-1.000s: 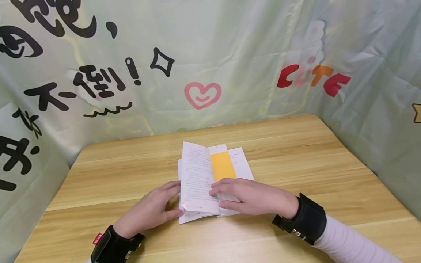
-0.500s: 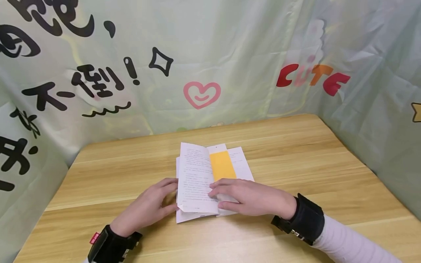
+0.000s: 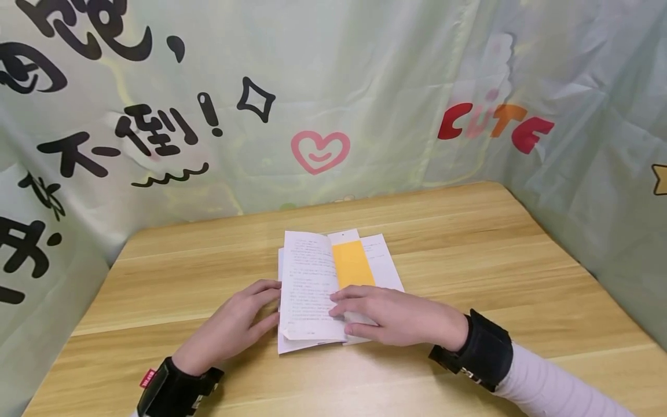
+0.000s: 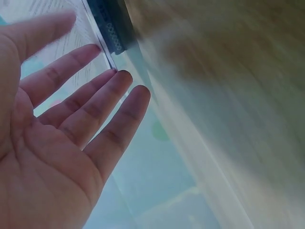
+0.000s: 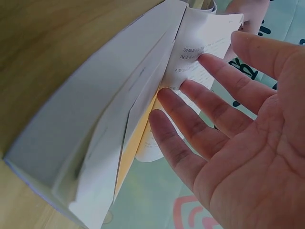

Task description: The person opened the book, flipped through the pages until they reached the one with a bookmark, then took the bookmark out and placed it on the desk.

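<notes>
An open book (image 3: pixel 308 284) lies on the wooden table, its left page printed with lines of text. A plain orange-yellow sheet (image 3: pixel 354 263) sits on the right side, over white pages. My left hand (image 3: pixel 234 324) is at the book's left edge, fingertips touching or close to it. In the left wrist view its fingers (image 4: pixel 88 112) are spread and fairly straight, near a page edge. My right hand (image 3: pixel 396 315) rests on the book near its fold, covering the lower right part. Extended fingers (image 5: pixel 190 136) show on it in the right wrist view, with nothing gripped.
The wooden table (image 3: pixel 469 231) extends around the book on all sides. Behind and beside it hangs a pale green curtain (image 3: pixel 385 87) with black characters, a pink heart and the word CUTE. Black bands (image 3: pixel 482 350) are strapped round both wrists.
The raised left page has settled lower and flatter. My left hand has drawn slightly to the left, its thumb now off the lower page corner. The right hand stays nearly in place.
</notes>
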`<action>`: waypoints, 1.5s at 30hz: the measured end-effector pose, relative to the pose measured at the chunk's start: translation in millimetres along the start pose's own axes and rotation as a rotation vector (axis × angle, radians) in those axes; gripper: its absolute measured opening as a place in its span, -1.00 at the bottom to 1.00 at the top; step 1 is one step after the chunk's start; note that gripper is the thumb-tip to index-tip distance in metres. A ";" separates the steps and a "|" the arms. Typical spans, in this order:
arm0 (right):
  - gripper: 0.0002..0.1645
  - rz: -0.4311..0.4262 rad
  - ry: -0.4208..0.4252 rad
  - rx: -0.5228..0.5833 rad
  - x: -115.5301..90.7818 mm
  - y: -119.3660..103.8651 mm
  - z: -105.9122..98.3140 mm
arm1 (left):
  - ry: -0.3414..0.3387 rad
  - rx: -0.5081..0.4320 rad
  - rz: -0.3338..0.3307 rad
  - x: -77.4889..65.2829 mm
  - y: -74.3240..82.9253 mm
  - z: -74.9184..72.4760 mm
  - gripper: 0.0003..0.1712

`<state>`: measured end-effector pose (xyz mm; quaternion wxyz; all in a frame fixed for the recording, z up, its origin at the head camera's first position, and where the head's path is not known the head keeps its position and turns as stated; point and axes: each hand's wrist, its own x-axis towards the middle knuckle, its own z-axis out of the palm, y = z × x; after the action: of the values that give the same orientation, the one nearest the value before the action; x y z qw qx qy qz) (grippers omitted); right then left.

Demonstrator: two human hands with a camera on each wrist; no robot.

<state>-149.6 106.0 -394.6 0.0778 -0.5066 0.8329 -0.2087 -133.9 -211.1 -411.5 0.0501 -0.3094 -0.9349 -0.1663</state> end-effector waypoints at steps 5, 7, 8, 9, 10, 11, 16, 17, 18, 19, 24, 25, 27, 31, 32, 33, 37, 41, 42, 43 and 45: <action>-0.54 -0.003 0.006 -0.019 0.3 0.0 1.9 | 0.033 0.002 0.006 0.3 -1.1 -1.2 -0.63; -0.54 -0.007 0.013 -0.030 0.2 0.3 2.9 | 0.058 -0.001 0.021 0.6 -1.7 -1.2 -0.65; -0.55 -0.009 0.016 -0.035 0.2 0.3 3.2 | 0.073 -0.002 0.030 0.9 -2.0 -1.2 -0.66; -0.55 -0.012 0.019 -0.040 0.3 0.4 3.6 | 0.087 -0.002 0.037 1.2 -2.2 -1.2 -0.67; -0.55 -0.013 0.021 -0.044 0.3 0.6 4.1 | 0.099 0.000 0.041 1.5 -2.6 -1.0 -0.68; -0.55 -0.015 0.023 -0.047 0.4 0.7 4.5 | 0.109 0.002 0.044 1.7 -2.8 -0.9 -0.69; -0.56 -0.019 0.026 -0.058 0.6 0.0 5.4 | 0.120 0.025 0.024 1.9 -3.3 -1.4 -0.66; -0.56 -0.020 0.029 -0.060 0.5 -0.2 5.5 | 0.122 0.027 0.020 1.9 -3.2 -1.7 -0.66; -0.56 -0.022 0.031 -0.063 0.5 -0.3 5.8 | 0.123 0.031 0.016 1.9 -3.3 -2.0 -0.65; -0.57 -0.024 0.033 -0.068 0.5 -0.4 5.9 | 0.126 0.030 0.014 1.9 -3.4 -2.3 -0.64; -0.58 -0.032 0.042 -0.079 0.7 -0.4 6.9 | 0.147 0.019 0.008 1.7 -4.5 -3.9 -0.59; -0.58 -0.032 0.043 -0.081 0.7 -0.4 7.0 | 0.152 0.014 0.005 1.5 -4.8 -4.3 -0.58; -0.58 -0.032 0.043 -0.081 0.6 -0.2 7.3 | 0.161 0.008 0.000 1.4 -5.2 -4.8 -0.55; -0.58 -0.032 0.044 -0.086 0.4 -0.2 7.7 | 0.179 0.002 -0.012 2.0 -3.6 -4.9 -0.52; -0.58 -0.034 0.044 -0.089 0.4 -0.2 7.8 | 0.181 0.004 -0.014 2.2 -2.6 -4.5 -0.51; -0.58 -0.035 0.044 -0.092 0.4 -0.2 7.9 | 0.183 0.005 -0.013 2.6 -1.2 -4.1 -0.50; -0.58 -0.039 0.045 -0.102 0.5 -0.4 7.8 | 0.174 0.041 -0.005 3.5 5.8 -1.7 -0.44; -0.57 -0.042 0.045 -0.111 0.7 -0.6 7.2 | 0.136 0.064 0.038 3.7 11.7 1.4 -0.42; -0.57 -0.043 0.045 -0.112 0.7 -0.6 7.0 | 0.123 0.062 0.053 3.7 12.8 2.2 -0.42; -0.56 -0.043 0.045 -0.113 0.7 -0.6 6.8 | 0.108 0.060 0.066 3.9 13.9 3.1 -0.43; -0.57 -0.046 0.047 -0.117 0.9 -0.7 6.5 | 0.082 0.061 0.079 4.2 15.9 4.7 -0.45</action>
<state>-147.2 103.2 -400.1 0.0236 -0.5245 0.8333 -0.1730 -127.8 -195.1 -410.7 0.1043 -0.3374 -0.9237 -0.1483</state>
